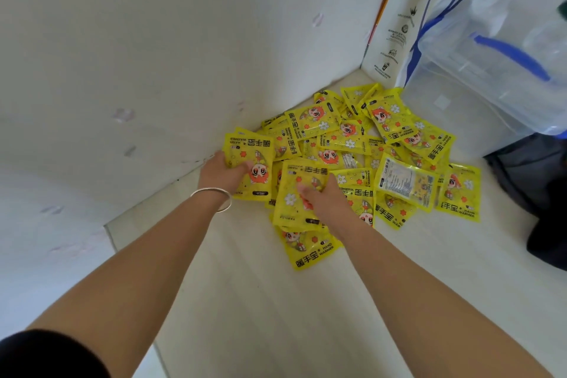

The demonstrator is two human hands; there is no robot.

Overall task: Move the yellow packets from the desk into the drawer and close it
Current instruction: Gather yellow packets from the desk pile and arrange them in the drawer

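Several yellow hand-warmer packets [352,144] lie in a loose heap on the pale desk [276,301], in the corner against the white wall. My left hand [219,173], with a silver bangle on the wrist, grips a yellow packet [250,159] at the heap's left edge, thumb on its face. My right hand [325,198] holds another yellow packet [299,193] near the front of the heap, its fingers mostly hidden under the packet. No drawer is in view.
A white paper bag [395,40] stands against the wall behind the heap. A clear plastic bag with blue handles [491,70] sits at the right. A black object [540,193] lies at the right edge. The desk's left edge [122,248] runs beside a white surface.
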